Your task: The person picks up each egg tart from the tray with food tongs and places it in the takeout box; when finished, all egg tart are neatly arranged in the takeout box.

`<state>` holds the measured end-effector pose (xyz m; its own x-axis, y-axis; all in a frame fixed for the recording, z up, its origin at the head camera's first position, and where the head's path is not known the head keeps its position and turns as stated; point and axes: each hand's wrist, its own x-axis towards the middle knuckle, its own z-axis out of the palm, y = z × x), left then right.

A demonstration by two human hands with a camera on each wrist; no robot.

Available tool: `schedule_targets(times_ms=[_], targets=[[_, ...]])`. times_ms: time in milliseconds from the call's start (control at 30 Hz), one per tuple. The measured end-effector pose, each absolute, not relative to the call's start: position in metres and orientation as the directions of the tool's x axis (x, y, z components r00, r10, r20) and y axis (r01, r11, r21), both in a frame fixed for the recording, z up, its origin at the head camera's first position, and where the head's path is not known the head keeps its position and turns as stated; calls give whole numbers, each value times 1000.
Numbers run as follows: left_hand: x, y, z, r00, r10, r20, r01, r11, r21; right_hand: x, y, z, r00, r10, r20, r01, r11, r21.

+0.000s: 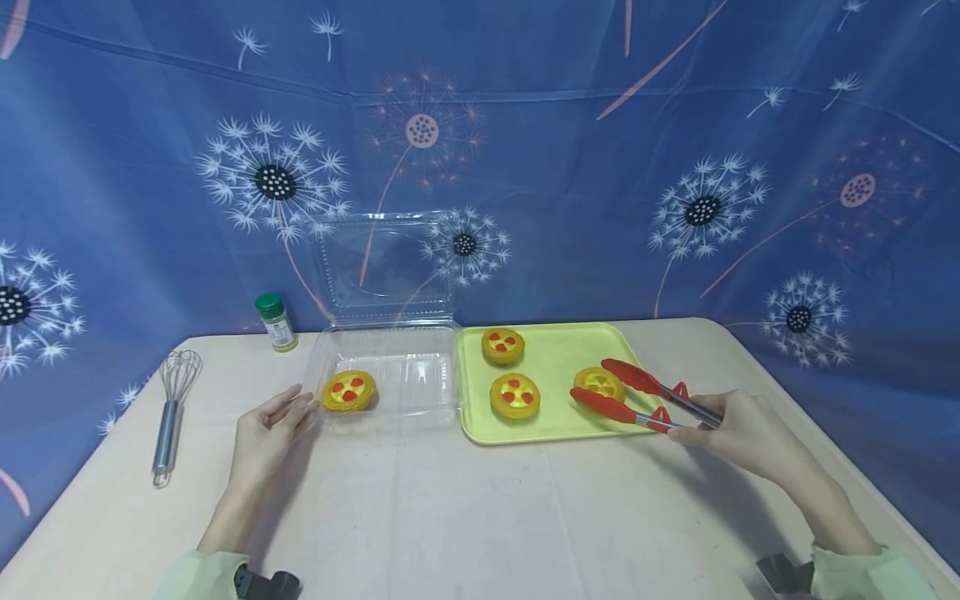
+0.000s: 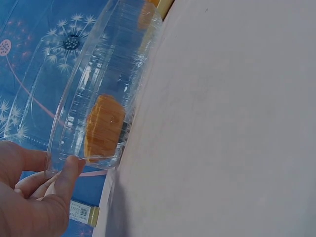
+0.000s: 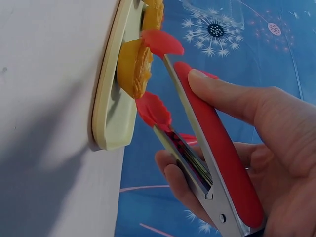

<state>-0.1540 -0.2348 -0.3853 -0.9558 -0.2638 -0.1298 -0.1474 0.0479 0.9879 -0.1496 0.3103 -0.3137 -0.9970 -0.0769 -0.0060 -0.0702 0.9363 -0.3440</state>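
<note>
My left hand (image 1: 266, 437) pinches the near left rim of a clear plastic clamshell container (image 2: 64, 118) between thumb and fingers. Its lid (image 1: 386, 267) stands raised at the back. One egg tart with red pieces on top (image 1: 349, 391) sits in the container's left part. In my right hand (image 1: 750, 442) are metal tongs with red tips (image 1: 603, 406), held spread. Those tips lie on either side of a plain yellow egg tart (image 1: 598, 382) on the yellow tray (image 1: 558, 354); whether they touch it, I cannot tell.
Two more red-topped tarts, a far one (image 1: 502, 346) and a nearer one (image 1: 515, 396), sit on the tray's left half. A green-capped seasoning jar (image 1: 277, 322) stands behind my left hand. At the table's left lies a whisk (image 1: 169, 425). A blue dandelion-print cloth (image 1: 555, 167) hangs behind.
</note>
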Motion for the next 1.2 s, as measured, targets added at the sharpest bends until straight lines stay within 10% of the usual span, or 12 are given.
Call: schedule_targets(times_ms=[1200], targets=[[-152, -235, -387, -955, -271, -120, -135, 37, 990, -154, 297, -303, -993, -101, 63, -117, 918, -378]])
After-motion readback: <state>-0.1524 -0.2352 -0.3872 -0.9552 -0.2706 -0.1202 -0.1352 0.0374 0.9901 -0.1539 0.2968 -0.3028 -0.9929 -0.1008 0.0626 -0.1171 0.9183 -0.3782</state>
